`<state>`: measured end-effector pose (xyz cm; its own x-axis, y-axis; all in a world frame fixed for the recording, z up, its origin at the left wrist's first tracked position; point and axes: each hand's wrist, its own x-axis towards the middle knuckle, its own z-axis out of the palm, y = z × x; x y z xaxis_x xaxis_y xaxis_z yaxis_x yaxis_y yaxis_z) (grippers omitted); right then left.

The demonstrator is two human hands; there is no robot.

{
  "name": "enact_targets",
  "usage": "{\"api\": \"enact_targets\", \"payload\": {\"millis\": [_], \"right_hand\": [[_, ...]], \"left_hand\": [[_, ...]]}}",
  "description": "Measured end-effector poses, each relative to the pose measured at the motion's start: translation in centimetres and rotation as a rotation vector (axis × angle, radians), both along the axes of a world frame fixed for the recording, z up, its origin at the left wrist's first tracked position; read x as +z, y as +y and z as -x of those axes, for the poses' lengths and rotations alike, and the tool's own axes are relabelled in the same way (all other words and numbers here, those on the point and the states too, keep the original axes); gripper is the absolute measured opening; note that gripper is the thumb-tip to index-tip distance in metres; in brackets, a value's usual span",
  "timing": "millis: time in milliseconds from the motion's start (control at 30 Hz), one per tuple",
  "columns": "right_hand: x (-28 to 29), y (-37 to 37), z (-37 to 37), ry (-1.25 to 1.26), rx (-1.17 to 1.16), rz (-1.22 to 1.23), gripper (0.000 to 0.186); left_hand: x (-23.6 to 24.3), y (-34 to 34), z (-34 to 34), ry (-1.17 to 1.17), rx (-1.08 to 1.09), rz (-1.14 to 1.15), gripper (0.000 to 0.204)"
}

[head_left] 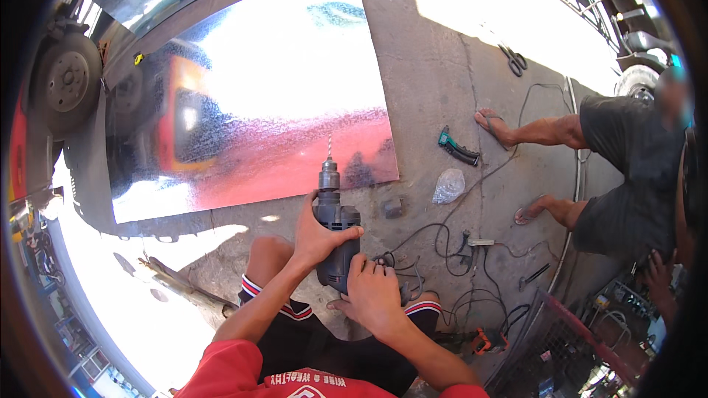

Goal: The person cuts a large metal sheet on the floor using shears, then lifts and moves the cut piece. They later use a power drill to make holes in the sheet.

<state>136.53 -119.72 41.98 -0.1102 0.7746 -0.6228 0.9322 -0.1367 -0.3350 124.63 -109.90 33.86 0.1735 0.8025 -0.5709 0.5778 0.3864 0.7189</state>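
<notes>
A dark corded drill (pixel 341 254) is held between my two hands, its chuck and twist bit pointing away from me. My left hand (pixel 316 237) wraps around the drill body just behind the chuck, thumb across its top. Lower down, my right hand (pixel 375 293) is closed around the rear of the drill near the handle, which it mostly hides. The bit overlaps the near edge of a large shiny metal sheet (pixel 287 96) on the ground; whether it touches the sheet, I cannot tell.
To the right lie a green and black hand riveter (pixel 459 147), a clear plastic bag (pixel 448 186) and black-handled shears (pixel 514 61). Cords run to a white power strip (pixel 481 242). A person in dark shorts (pixel 627 199) is at the right. A wheel (pixel 68 79) stands far left.
</notes>
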Motion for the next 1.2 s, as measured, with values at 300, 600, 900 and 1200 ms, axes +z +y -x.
{"api": "enact_targets", "payload": {"millis": [300, 600, 900, 1200], "right_hand": [[13.5, 0.6, 4.2, -0.122, 0.073, 0.024, 0.12], [27.8, 1.9, -5.5, 0.194, -0.44, 0.306, 0.117], [28.5, -10.4, -14.3, 0.615, -1.012, 0.275, 0.082], [20.9, -23.7, -16.8, 0.346, -1.22, 0.549, 0.066]], "left_hand": [[13.0, -3.2, 3.8, 0.092, 0.273, 0.253, 0.098], [26.6, -1.3, 1.4, -0.293, 0.105, 0.295, 0.076], [20.3, -5.9, 8.0, -0.135, 0.206, 0.256, 0.041], [15.2, -19.0, 26.5, 0.334, 0.483, 0.664, 0.044]]}}
